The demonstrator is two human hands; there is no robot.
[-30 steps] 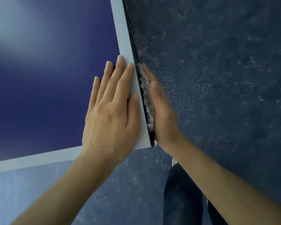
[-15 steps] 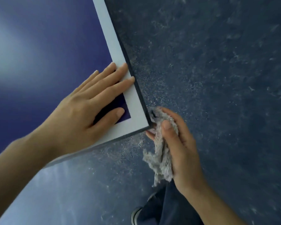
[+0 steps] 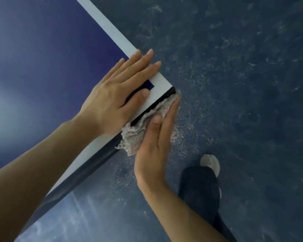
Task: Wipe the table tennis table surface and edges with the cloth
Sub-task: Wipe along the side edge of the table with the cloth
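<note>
The left hand lies flat, fingers straight, on the blue worktop at its white-lined corner. At 5 o'clock from it the right hand, fingers also straight, presses the grey cloth against the worktop's dark side edge, just beside that corner. A shoe stands on the floor at 4 o'clock

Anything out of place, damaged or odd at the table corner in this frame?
Nothing stands out. The right hand presses the cloth flat against the side edge of the table by the corner; the left hand lies flat on top. The floor shows pale scuffs only.
</note>
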